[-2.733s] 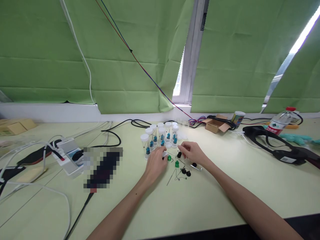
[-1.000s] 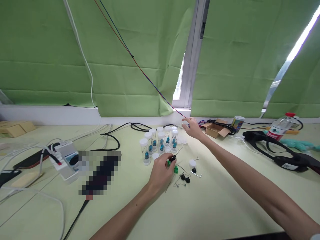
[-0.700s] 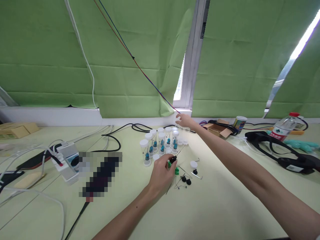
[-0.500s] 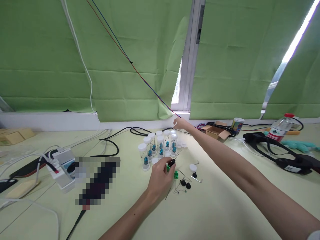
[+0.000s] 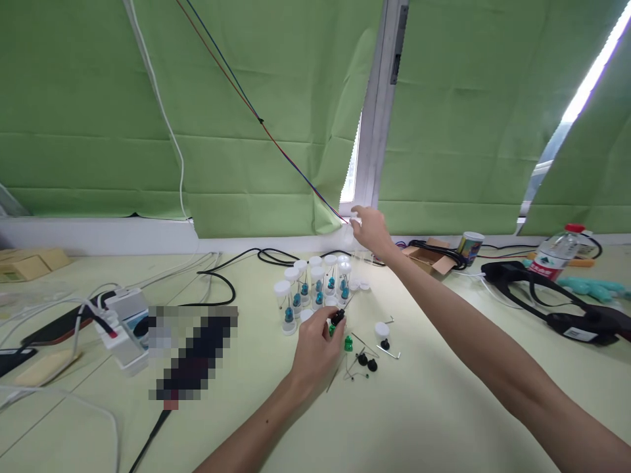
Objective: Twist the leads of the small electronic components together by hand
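Note:
My left hand [image 5: 318,348] is closed in a pinch on a small black piece [image 5: 338,317] with a thin metal rod sticking out up and to the right. A green piece [image 5: 332,330] shows at its fingertips; another green piece [image 5: 348,343] lies just beside them. My right hand [image 5: 372,231] is raised near the window sill at the back, fingers curled; whatever is between them is too faint to make out. White-capped clear tubes [image 5: 288,309] with blue pieces inside stand in a group. Black knobs [image 5: 372,365], thin bent rods [image 5: 389,352] and a white cap [image 5: 381,330] lie nearby.
Small clear containers [image 5: 364,285] sit behind the tubes. A cardboard box [image 5: 434,261] with black cable, a printed can [image 5: 470,247], a red-capped bottle [image 5: 557,253] and black headgear [image 5: 557,302] stand at right. A power strip [image 5: 129,335] and cables occupy the left.
My right hand has left the small parts and reached to the back, most lately rising slightly. My left hand has taken the black piece with its rod. A white cap now lies beside a black knob.

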### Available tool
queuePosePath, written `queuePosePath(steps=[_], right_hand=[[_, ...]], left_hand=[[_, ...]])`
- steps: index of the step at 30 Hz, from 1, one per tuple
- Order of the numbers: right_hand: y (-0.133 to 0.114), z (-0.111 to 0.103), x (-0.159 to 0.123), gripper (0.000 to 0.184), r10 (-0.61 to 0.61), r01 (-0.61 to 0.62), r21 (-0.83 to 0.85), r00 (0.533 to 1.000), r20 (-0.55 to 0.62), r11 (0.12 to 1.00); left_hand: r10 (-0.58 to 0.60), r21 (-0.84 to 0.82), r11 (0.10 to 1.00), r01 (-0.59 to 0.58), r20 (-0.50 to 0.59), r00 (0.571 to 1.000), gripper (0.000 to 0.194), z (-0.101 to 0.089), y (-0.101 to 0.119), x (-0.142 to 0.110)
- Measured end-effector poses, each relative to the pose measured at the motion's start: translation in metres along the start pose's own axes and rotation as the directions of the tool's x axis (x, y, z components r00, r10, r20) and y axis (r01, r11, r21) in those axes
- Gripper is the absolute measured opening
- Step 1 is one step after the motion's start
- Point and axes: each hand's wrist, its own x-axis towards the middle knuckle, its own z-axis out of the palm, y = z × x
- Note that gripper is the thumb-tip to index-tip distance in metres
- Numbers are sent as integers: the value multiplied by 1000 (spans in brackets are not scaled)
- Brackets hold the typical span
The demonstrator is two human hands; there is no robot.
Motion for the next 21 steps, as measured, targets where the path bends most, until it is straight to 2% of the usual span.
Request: queuePosePath(steps=[2, 4, 7, 9, 12, 15, 18, 21], right_hand=[[-7, -21, -9, 31, -99, 107, 36, 980, -175, 994], [-16, -42, -23, 28, -161, 185, 58, 943, -292, 981], [-31, -66, -51, 26, -196, 248, 106, 914, -355, 963], [-38, -71, -72, 25, -179, 256, 168, 911, -371, 952], [-38, -59, -104, 22, -156, 243, 221, 924, -350, 944], [-30, -33, -133, 22, -143, 225, 308, 953, -266, 924], [-22, -11, -155, 23, -103, 165, 390, 979, -176, 906], [-19, 1, -169, 22, -77, 134, 451, 987, -141, 882]], left_hand=[[-11, -18, 1000, 11, -18, 1000, 25, -1, 1, 0], [-27, -40, 999, 26, -40, 999, 26, -2, 3, 0], [-52, -81, 996, 44, -88, 995, 27, -4, 8, 1], [-65, -108, 993, 52, -124, 990, 28, -5, 10, 2], [-83, -133, 989, 60, -176, 981, 27, -6, 11, 2], [-59, -154, 988, 28, -200, 978, 23, -5, 9, 3], [5, -162, 986, -36, -187, 982, 17, -5, 8, 4], [70, -153, 984, -91, -138, 988, 11, -5, 9, 4]])
